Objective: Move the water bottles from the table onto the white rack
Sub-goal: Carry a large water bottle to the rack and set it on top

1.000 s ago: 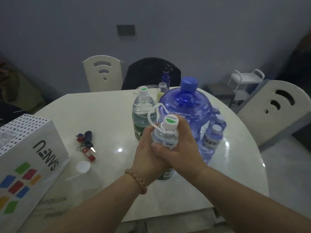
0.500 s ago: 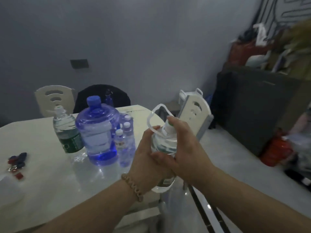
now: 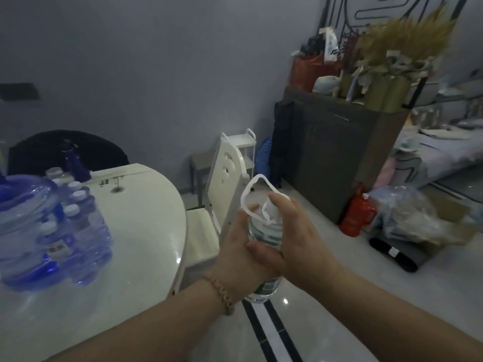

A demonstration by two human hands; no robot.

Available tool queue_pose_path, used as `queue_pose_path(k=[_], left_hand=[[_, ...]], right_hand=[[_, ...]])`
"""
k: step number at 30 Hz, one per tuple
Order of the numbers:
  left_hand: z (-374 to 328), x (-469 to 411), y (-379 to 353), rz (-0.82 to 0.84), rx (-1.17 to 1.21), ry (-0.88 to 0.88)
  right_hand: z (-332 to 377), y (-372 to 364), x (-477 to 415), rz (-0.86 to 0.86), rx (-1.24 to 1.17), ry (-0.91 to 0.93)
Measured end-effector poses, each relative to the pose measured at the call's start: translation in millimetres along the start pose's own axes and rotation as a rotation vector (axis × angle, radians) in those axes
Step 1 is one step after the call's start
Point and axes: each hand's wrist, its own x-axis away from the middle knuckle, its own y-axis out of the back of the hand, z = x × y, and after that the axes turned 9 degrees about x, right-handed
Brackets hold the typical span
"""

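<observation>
Gripping bottle [image 3: 264,231] in both hands, now clear of table [image 3: 146,231] (rack [image 3: 241,142] ahead).

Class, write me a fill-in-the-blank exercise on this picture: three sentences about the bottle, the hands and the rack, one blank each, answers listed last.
1. The water bottle is held in ____ hands at once.
2. The bracelet is on the ____ wrist.
3. The white rack stands behind a white ____.

Missing words: both; left; chair
</observation>
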Motion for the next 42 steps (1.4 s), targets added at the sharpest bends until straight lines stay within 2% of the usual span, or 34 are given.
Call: queue_pose_path(k=[7, 13, 16, 19, 23, 26, 31, 36, 42], left_hand=[[92, -96, -55, 0.018, 0.029, 0.093], [159, -229, -110, 0.178, 0.028, 0.098], [182, -269, -122, 0.228, -0.049, 0.066], [218, -327, -136, 0.168, -0.044, 0.053], [276, -398, -163, 0.175, -0.123, 0.072], [320, -448, -177, 0.089, -0.300, 0.089], [358, -521, -182, -0.040, -0.307, 0.168], [412, -602, -167, -0.042, -0.441, 0.172], [511, -694, -125, -0.116, -0.301, 0.243]], right_hand=[[-132, -21, -37, -0.001, 0.002, -0.093], [-252, -34, -101, -0.056, 0.040, -0.129], [-290, -39, -125, -0.058, 0.030, -0.133], [-354, -52, -159, -0.048, 0.003, -0.138], [-443, -79, -199, -0.030, -0.070, -0.114], [-510, -102, -234, 0.003, -0.159, -0.054], [-584, -132, -299, 0.070, -0.242, 0.043], [-645, -183, -370, 0.109, -0.319, 0.085], [-718, -273, -461, 0.143, -0.369, 0.096]])
